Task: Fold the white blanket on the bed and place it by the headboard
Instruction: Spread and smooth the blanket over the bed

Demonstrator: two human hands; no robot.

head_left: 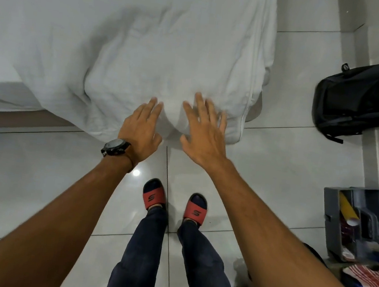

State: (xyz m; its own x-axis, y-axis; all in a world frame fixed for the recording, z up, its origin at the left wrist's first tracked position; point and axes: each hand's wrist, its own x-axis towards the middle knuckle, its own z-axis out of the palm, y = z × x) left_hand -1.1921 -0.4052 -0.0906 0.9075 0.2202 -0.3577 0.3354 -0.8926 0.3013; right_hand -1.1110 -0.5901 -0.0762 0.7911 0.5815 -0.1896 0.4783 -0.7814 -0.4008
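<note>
Blanket [159, 64] hangs off bed corner; left hand [142, 127], right hand [202, 133] spread.

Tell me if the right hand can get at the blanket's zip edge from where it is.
Probably yes. The right hand is open over the blanket where it hangs off the bed corner, and the zip edge runs just to its right, with nothing between them. The left hand is on the other side.

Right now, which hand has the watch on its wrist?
The left hand: a black watch sits on its wrist. The right hand has a bare wrist. Both reach open-fingered at the white blanket.
</note>
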